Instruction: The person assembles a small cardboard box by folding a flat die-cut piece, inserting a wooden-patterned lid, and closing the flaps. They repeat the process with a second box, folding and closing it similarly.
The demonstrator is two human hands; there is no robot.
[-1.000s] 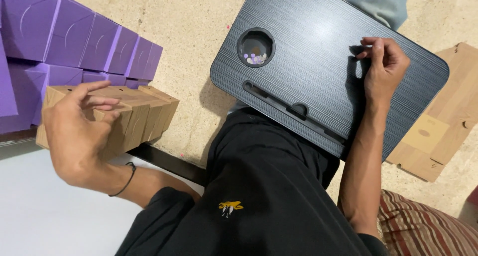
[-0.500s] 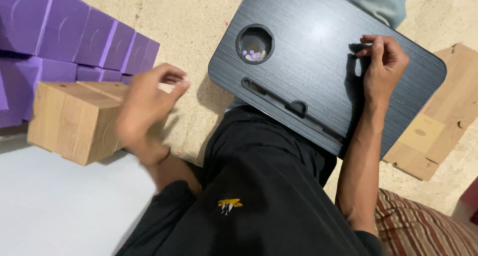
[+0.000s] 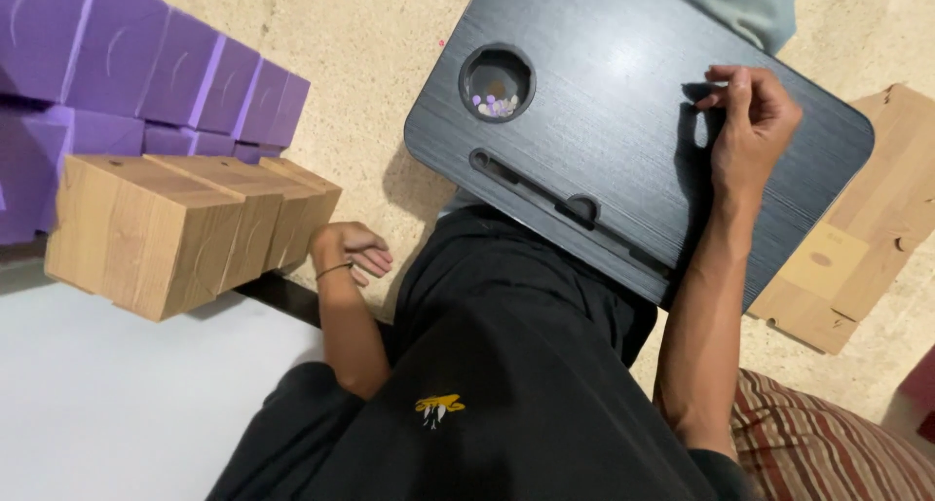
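Sandy floor, right hand (image 3: 748,121) fingers pinched, perhaps on something tiny, atop black lap tray (image 3: 604,102); left hand (image 3: 353,250) loosely curled, empty, beside wooden blocks (image 3: 185,230).

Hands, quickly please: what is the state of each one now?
Left hand: loosely curled, holding nothing, beside the wooden boxes.
Right hand: fingers pinched together on the black lap tray; any held item cannot be told.

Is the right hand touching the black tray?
Touching. In the head view, the right hand rests on the black tray, its pinched fingertips pressed to the surface with a shadow right under them and no gap showing.
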